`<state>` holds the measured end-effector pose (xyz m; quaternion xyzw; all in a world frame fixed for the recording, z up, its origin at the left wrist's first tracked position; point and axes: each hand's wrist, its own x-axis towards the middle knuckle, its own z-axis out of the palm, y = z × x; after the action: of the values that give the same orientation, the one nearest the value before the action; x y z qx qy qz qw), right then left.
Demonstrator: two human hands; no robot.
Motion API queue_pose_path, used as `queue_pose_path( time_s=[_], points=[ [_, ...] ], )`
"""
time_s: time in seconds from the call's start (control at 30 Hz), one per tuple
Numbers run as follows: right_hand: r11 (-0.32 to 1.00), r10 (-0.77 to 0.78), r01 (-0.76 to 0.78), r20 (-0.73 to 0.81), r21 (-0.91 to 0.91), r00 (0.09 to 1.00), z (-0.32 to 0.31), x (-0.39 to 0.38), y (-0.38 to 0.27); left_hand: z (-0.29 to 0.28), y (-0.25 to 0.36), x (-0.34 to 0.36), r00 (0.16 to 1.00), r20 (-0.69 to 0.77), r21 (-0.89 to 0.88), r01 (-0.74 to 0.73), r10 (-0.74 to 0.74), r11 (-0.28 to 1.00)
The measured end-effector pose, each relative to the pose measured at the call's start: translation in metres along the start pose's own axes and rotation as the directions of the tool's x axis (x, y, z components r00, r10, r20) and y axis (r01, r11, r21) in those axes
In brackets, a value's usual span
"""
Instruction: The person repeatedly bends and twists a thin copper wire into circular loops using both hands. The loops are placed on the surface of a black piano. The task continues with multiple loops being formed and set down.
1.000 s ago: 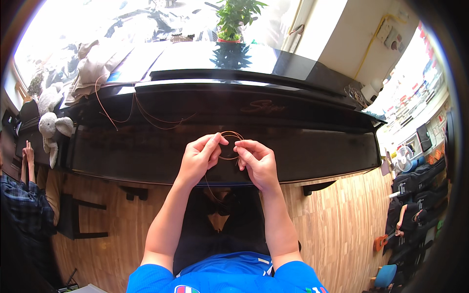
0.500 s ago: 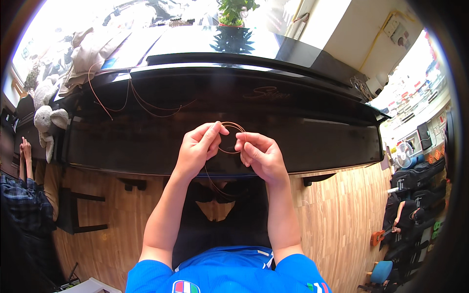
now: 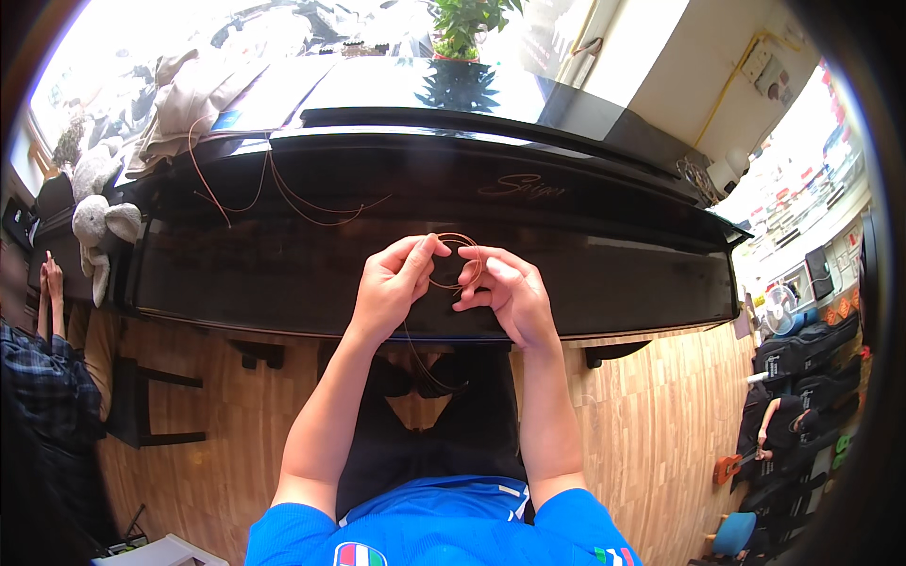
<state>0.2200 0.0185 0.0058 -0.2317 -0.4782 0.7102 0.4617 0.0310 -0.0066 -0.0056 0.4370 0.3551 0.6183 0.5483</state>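
Note:
A thin copper-coloured wire string, wound into a small coil (image 3: 455, 235), is held up in front of the piano. My left hand (image 3: 385, 291) pinches the coil's left side between thumb and fingertips. At its right side my right hand (image 3: 521, 300) curls loosely round the strands, index finger stretched along the top and the lower fingers spread somewhat. Below my left hand a loose tail of the string (image 3: 412, 347) hangs down in front of my dark trousers. More copper-coloured strings (image 3: 307, 209) drape over the piano's front at the left.
The black piano (image 3: 642, 274) spans the area before me, with cloth (image 3: 184, 108), papers and a potted plant (image 3: 462, 28) on top. A grey plush elephant (image 3: 94, 226) hangs at its left end. Another person's hands (image 3: 53, 280) show at far left; instrument cases (image 3: 802, 344) line the right.
My right hand has loosened from a tight pinch, its fingers spreading around the coil's right side. My left hand keeps its pinch. The view has shifted slightly.

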Motion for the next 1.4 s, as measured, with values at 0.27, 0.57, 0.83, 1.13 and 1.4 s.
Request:
queue_pose_path(
  time_s=[0.27,0.57,0.83,1.13,1.4],
  points=[
    [0.961,0.023,-0.026,-0.015,-0.276,1.000,-0.013,0.001,-0.008,0.001,0.003,-0.002,0.998,0.059,0.078,0.026,-0.031,0.997],
    [0.962,0.167,-0.151,0.053,-0.228,0.984,-0.013,0.003,-0.020,0.000,0.005,-0.003,0.995,0.075,0.070,0.061,-0.066,0.996],
    [0.981,0.138,-0.124,0.093,-0.150,0.986,-0.025,0.005,-0.017,-0.002,0.008,-0.002,0.994,0.087,0.061,0.064,-0.069,0.996],
    [0.958,0.131,-0.110,0.062,-0.267,0.990,-0.027,0.000,-0.032,-0.007,0.004,-0.001,0.997,0.073,0.057,0.000,-0.004,0.998],
    [0.957,0.094,-0.088,0.008,-0.276,0.996,-0.029,-0.001,-0.037,0.001,0.006,-0.001,0.998,0.048,-0.056,-0.026,0.029,0.998]
  ],
)
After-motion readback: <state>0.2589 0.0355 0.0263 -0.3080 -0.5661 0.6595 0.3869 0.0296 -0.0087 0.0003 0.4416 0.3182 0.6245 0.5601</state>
